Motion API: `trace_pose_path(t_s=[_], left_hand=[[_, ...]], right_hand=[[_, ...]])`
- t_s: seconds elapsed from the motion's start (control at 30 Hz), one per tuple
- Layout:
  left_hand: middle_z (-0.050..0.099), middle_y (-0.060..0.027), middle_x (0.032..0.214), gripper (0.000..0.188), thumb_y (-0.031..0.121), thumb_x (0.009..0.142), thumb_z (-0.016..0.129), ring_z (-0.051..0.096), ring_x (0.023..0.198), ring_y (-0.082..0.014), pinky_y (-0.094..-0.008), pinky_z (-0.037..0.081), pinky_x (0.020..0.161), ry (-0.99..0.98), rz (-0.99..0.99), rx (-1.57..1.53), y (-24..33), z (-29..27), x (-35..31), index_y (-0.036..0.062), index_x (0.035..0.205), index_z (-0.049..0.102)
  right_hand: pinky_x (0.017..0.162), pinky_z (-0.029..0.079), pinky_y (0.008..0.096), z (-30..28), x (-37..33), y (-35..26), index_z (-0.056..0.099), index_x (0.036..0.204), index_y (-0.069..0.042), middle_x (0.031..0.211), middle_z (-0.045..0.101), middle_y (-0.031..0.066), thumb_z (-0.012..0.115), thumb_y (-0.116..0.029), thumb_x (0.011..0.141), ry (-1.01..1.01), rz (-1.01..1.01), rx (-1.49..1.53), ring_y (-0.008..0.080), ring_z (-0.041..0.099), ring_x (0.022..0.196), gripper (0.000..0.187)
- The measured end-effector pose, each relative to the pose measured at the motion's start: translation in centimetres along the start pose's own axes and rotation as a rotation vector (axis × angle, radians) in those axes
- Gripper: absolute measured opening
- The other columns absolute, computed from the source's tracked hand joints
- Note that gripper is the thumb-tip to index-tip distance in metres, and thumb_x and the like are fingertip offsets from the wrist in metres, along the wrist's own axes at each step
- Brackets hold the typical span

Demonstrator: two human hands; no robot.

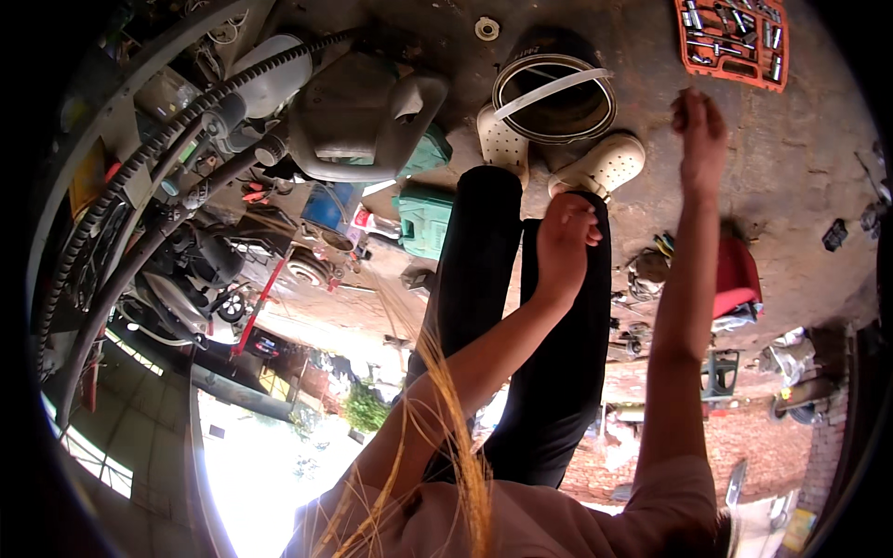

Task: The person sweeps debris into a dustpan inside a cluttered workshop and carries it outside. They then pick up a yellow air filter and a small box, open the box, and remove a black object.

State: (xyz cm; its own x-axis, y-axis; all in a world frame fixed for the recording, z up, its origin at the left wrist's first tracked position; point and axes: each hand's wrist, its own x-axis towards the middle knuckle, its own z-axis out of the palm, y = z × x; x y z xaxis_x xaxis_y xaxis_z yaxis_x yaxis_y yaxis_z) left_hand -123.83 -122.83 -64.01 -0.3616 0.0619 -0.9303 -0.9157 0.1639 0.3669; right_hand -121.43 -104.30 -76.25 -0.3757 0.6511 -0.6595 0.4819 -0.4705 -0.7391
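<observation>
My left hand [566, 232] is closed near my right knee, its fingers curled inward. What it holds, if anything, is hidden. My right hand [699, 139] reaches forward with its fingers loosely bent and apart, and nothing shows in it. Just beyond its fingertips on the floor lies an orange tool case [755, 76], opened to show several metal sockets and drive tools. A round dark bucket [510, 91] with a metal rim stands at my feet, to the left of my right hand. Across its mouth runs a pale curved strip [555, 92], perhaps its handle.
Cream clogs [605, 166] are on my feet beside the bucket. Left of them are a grey plastic machine [349, 116], a green case [423, 219] and a ribbed hose [177, 126]. A metal ring [486, 29] lies ahead; a red object [737, 274] sits beyond my right forearm.
</observation>
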Motion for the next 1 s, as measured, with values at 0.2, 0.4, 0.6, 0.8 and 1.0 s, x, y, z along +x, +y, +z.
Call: trace_pose_path(t_s=[0.2, 0.4, 0.6, 0.8, 1.0], left_hand=[[0.047, -0.001, 0.073, 0.01, 0.008, 0.083, 0.041, 0.045, 0.062, -0.0088, -0.0239, 0.038, 0.061, 0.208, 0.123, -0.174, 1.2, -2.3, 0.6, 0.0054, 0.089, 0.049], [0.046, -0.0001, 0.071, 0.009, 0.005, 0.085, 0.043, 0.043, 0.06, -0.0063, -0.0207, 0.037, 0.056, 0.236, 0.231, -0.083, -0.5, -4.4, 0.4, 0.003, 0.091, 0.049], [0.051, -0.0004, 0.069, 0.009, 0.004, 0.088, 0.045, 0.044, 0.055, -0.0054, -0.0191, 0.037, 0.051, 0.154, 0.239, 0.03, -0.2, -7.3, -3.0, 0.0018, 0.094, 0.051], [0.054, -0.0029, 0.064, 0.011, 0.014, 0.091, 0.048, 0.045, 0.046, -0.0072, -0.0204, 0.036, 0.043, -0.004, 0.249, 0.036, 5.6, -9.6, -11.2, 0.0035, 0.091, 0.05], [0.044, -0.0009, 0.053, 0.017, 0.019, 0.093, 0.045, 0.037, 0.041, -0.0067, -0.0219, 0.029, 0.038, -0.02, 0.307, -0.009, 11.9, -10.7, -17.6, 0.0038, 0.088, 0.05]], right_hand=[[0.055, 0.046, 0.0206, 9.8, -7.0, 1.5, 0.059, 0.089, 0.001, 0.074, 0.063, 0.006, 0.051, -0.015, 0.089, -0.267, 0.187, 0.055, 0.0083, 0.057, 0.061, 0.017], [0.048, 0.041, 0.0216, 14.9, -10.8, 0.3, 0.056, 0.096, 0.002, 0.069, 0.061, 0.0067, 0.051, -0.008, 0.084, -0.179, 0.259, 0.175, 0.0076, 0.05, 0.053, 0.016], [0.047, 0.038, 0.0202, 14.2, -16.2, -4.3, 0.055, 0.097, -0.001, 0.071, 0.055, 0.003, 0.054, -0.013, 0.086, -0.289, 0.459, 0.117, 0.0058, 0.046, 0.055, 0.017], [0.055, 0.044, 0.0221, 9.3, -22.9, -9.4, 0.061, 0.09, -0.002, 0.074, 0.061, 0.0026, 0.056, -0.014, 0.084, -0.449, -0.027, -0.378, 0.0079, 0.054, 0.061, 0.014], [0.053, 0.044, 0.0224, 8.3, -23.1, -13.8, 0.064, 0.085, -0.002, 0.068, 0.061, 0.0025, 0.058, -0.017, 0.082, -0.529, 0.105, -0.38, 0.0083, 0.055, 0.059, 0.017]])
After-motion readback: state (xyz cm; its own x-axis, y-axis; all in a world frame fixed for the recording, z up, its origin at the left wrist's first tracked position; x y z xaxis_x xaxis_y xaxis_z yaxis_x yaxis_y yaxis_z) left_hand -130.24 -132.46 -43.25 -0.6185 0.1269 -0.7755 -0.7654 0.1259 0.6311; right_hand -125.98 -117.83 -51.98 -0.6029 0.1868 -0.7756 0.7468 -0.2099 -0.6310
